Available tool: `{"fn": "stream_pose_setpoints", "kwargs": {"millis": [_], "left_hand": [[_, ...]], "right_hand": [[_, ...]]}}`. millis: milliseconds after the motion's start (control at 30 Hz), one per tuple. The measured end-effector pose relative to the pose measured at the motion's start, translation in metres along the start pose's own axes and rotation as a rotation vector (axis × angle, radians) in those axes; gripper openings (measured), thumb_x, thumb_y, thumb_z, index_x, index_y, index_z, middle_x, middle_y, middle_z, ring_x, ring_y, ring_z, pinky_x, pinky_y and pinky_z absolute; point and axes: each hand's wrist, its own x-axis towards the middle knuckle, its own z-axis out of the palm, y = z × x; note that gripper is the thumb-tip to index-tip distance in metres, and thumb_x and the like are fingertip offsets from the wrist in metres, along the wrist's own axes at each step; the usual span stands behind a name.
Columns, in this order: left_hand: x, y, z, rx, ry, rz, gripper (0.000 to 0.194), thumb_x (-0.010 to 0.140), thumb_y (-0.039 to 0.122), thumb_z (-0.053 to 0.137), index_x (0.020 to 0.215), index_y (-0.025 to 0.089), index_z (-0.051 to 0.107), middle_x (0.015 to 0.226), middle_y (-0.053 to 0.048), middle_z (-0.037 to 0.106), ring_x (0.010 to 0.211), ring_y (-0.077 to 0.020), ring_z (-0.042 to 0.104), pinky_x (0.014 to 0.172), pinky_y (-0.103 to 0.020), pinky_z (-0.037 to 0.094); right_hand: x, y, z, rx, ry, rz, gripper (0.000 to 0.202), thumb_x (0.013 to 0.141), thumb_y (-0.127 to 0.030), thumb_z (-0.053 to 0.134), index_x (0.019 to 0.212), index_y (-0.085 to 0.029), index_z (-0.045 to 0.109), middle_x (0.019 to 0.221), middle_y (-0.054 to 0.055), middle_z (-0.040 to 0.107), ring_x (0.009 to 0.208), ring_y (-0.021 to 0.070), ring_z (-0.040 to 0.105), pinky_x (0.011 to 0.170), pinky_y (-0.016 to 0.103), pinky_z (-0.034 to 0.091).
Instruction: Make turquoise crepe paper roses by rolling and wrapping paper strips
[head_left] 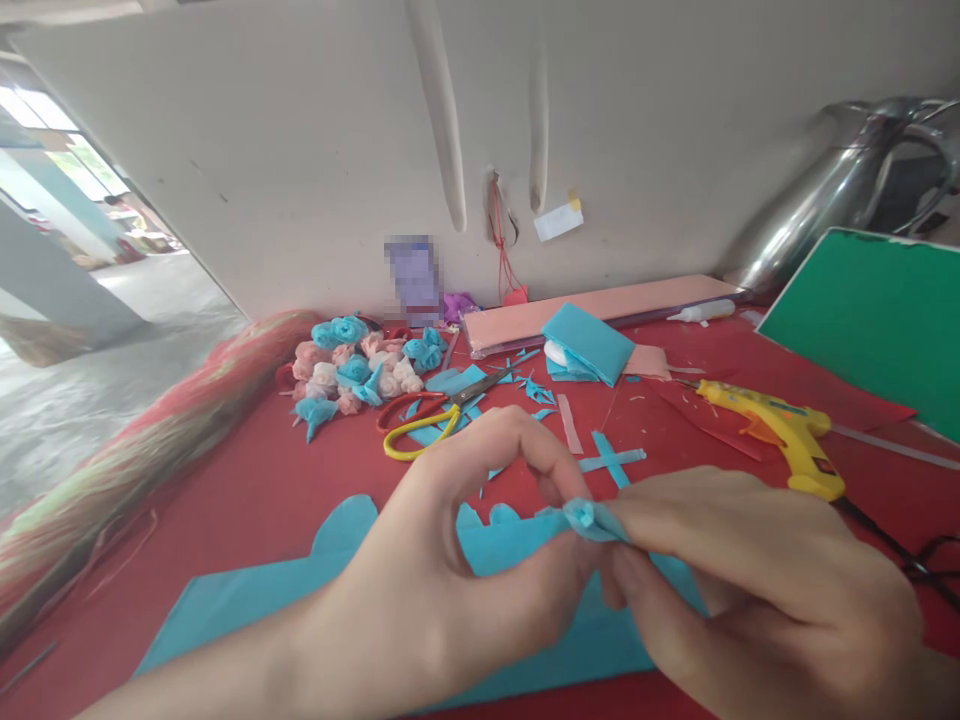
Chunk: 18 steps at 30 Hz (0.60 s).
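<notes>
A small rolled piece of blue paper (585, 517) is pinched between both hands. My left hand (480, 560) curves round in a ring, with its thumb and fingertips on the roll's left side. At the roll's right side, my right hand (750, 580) grips the paper between thumb and fingers. Beneath the hands lies a large blue paper sheet (232, 610), its back edge scalloped and partly hidden by them. Scissors (424, 425) with red and yellow handles rest just behind my left hand, among blue scraps (611, 458).
Pink, white and blue paper flowers (356, 370) are heaped at back left. A yellow glue gun (780, 430) lies at right, before a green board (870, 320) and a metal jug (817, 200). Folded blue paper (589, 342) sits near a long pink pack (600, 302).
</notes>
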Motion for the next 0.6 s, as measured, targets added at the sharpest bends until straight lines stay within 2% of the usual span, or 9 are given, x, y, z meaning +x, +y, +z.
{"fn": "stream_pose_setpoints", "kwargs": {"millis": [67,133,267,400,533,600], "left_hand": [[0.000,0.000,0.000,0.047,0.006,0.015,0.006,0.086,0.025,0.057,0.085,0.023,0.051,0.083,0.003,0.056,0.083,-0.0137,0.051,0.074,-0.025,0.042],[-0.001,0.000,0.000,0.060,0.018,0.016,0.008,0.086,0.027,0.057,0.084,0.023,0.051,0.083,0.002,0.054,0.084,-0.0143,0.051,0.075,-0.026,0.042],[0.001,-0.001,-0.001,0.076,0.018,0.026,0.007,0.084,0.021,0.057,0.083,0.023,0.050,0.081,0.003,0.052,0.081,-0.0131,0.048,0.072,-0.024,0.041],[0.003,-0.001,-0.002,0.133,0.006,0.068,0.011,0.081,0.014,0.055,0.082,0.022,0.049,0.079,0.004,0.051,0.077,-0.0121,0.045,0.071,-0.023,0.040],[0.001,0.001,-0.002,0.189,-0.012,0.080,0.012,0.079,0.011,0.053,0.082,0.022,0.048,0.081,0.003,0.051,0.077,-0.0125,0.045,0.072,-0.024,0.041],[-0.001,0.001,-0.003,0.214,-0.020,0.084,0.014,0.078,0.009,0.051,0.082,0.022,0.047,0.081,0.003,0.051,0.076,-0.0127,0.045,0.071,-0.025,0.041]], "right_hand": [[0.001,-0.001,0.001,-0.014,0.023,-0.043,0.020,0.070,-0.002,0.052,0.064,-0.021,0.055,0.048,-0.005,0.064,0.041,0.0092,0.061,0.040,0.017,0.047],[0.003,-0.002,0.000,-0.024,-0.006,-0.069,0.022,0.069,0.000,0.048,0.062,-0.021,0.053,0.045,-0.005,0.061,0.038,0.0097,0.059,0.039,0.019,0.047],[0.004,-0.001,-0.002,-0.041,-0.165,-0.064,0.022,0.072,0.002,0.050,0.067,-0.018,0.058,0.046,-0.004,0.061,0.039,0.0090,0.058,0.041,0.019,0.046],[-0.002,0.001,-0.002,-0.106,-0.167,-0.069,0.022,0.078,-0.005,0.049,0.063,-0.019,0.055,0.047,-0.003,0.060,0.038,0.0094,0.057,0.041,0.021,0.045],[-0.006,-0.001,-0.001,-0.188,-0.122,-0.068,0.027,0.079,-0.007,0.046,0.056,-0.019,0.053,0.045,-0.002,0.058,0.038,0.0103,0.056,0.039,0.023,0.044],[-0.006,-0.001,-0.001,-0.202,-0.167,-0.063,0.027,0.080,-0.006,0.045,0.058,-0.019,0.055,0.047,-0.001,0.060,0.040,0.0116,0.058,0.041,0.024,0.045]]}}
